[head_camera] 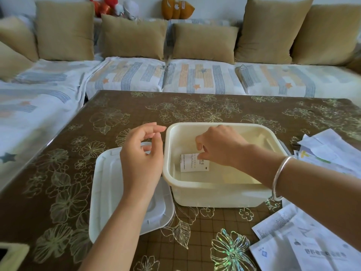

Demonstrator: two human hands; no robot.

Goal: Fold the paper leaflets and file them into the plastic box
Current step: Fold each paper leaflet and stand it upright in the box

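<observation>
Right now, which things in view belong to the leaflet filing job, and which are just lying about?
Job: plastic box; lid beside it; folded leaflet in the grip of the right hand; loose leaflets to the box's right; left hand, empty.
Lying about: sofa cushions; plush toys behind them; cut-off object at lower left, unclear.

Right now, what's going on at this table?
A person is filing leaflets. The right hand reaches into the open plastic box, its fingertips on the top edge of a folded leaflet near the bottom; whether it grips the leaflet is unclear. The left hand hovers beside the box, over the lid, loosely curled and holding nothing. More leaflets lie on the table to the right, not yet filed.
</observation>
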